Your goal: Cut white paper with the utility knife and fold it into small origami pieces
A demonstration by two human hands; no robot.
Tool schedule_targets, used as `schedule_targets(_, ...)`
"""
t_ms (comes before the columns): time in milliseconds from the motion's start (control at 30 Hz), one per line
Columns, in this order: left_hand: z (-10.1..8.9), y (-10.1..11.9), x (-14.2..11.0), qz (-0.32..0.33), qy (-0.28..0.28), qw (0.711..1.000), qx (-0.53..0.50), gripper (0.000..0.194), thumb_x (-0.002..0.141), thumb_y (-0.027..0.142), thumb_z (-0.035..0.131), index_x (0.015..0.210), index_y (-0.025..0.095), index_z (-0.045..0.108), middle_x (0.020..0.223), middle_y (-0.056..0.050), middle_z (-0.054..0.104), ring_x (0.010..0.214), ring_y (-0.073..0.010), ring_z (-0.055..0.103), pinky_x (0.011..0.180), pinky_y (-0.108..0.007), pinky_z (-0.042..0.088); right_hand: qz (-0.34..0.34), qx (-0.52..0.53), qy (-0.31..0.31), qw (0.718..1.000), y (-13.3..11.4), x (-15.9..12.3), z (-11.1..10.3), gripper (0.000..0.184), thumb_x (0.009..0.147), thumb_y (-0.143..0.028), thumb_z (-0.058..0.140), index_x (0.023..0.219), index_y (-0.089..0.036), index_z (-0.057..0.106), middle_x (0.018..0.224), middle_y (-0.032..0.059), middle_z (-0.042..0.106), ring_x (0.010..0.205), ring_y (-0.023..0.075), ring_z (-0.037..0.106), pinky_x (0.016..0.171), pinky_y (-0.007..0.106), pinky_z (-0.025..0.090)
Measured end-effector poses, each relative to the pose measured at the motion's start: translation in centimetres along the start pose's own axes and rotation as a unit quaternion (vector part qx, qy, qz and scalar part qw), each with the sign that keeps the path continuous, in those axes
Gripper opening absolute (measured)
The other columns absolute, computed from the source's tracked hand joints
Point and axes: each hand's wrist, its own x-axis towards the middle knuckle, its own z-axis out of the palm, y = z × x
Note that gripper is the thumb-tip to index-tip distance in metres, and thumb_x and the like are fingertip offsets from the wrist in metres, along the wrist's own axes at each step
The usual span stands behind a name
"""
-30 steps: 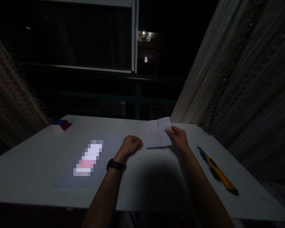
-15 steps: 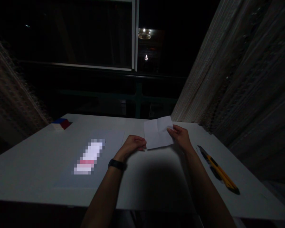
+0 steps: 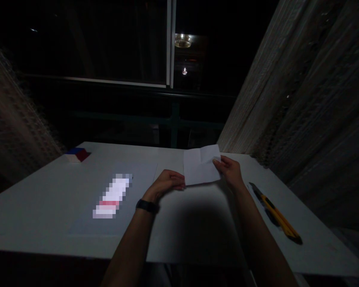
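Observation:
A creased white sheet of paper point(image 3: 199, 167) is held up over the far part of the table, fold lines showing across it. My right hand point(image 3: 229, 169) pinches its right edge, thumb on the near face. At the lower left corner of the sheet, my left hand point(image 3: 169, 181) has its fingers closed against the edge, with a dark band on the wrist. Left of that hand lies a larger pale sheet point(image 3: 137, 191) with a lit, pixelated phone-shaped object point(image 3: 113, 195) on it.
On the white table point(image 3: 48, 203), a yellow and black utility knife point(image 3: 277, 215) lies at the right. A blue, red and white block point(image 3: 77, 154) sits at the far left corner. Curtains point(image 3: 257, 91) hang on both sides of a dark window point(image 3: 170, 44).
My left hand has moved slightly right to the corner of the creased paper and closed on it. My right hand has shifted a little right with the sheet.

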Motion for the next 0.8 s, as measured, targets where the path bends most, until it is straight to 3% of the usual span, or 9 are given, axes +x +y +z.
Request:
schedule_targets(167,0.27,-0.07,-0.26,-0.028,-0.05,0.998,0.025,0.029,0.053,0.021,0.081,0.07,0.006,0.063,0.074,-0.017,0.07,0.065,-0.0214,0.067,0.063,-0.032,0.053,-0.001,0.0,0.0,1.0,0.03,0.01,-0.06,0.041,0.06,-0.046,0.073,0.088,-0.017,0.069,0.079,0.0057,0.072,0.07,0.0249,0.066,0.062,0.034,0.052)
schedule_targets(467,0.02,0.36,-0.56,-0.045,-0.127,0.983,0.125,0.024,0.066,0.031,0.072,0.072,0.008,0.066,0.085,-0.018,0.07,0.069,-0.0201,0.067,0.062,-0.029,0.052,0.001,-0.005,0.003,1.0,-0.14,0.01,0.07,0.043,0.057,-0.045,0.075,0.088,-0.017,0.069,0.083,0.006,0.072,0.075,0.0262,0.066,0.065,0.036,0.052)
schedule_targets(800,-0.28,-0.19,-0.18,-0.051,-0.112,0.976,0.181,0.024,0.066,0.028,0.068,0.079,0.009,0.069,0.079,-0.014,0.071,0.067,-0.0188,0.067,0.056,-0.026,0.051,-0.005,-0.019,0.017,1.0,-0.46,-0.01,-0.36,0.043,0.057,-0.045,0.075,0.087,-0.015,0.069,0.077,0.0045,0.072,0.068,0.0234,0.065,0.061,0.033,0.052)
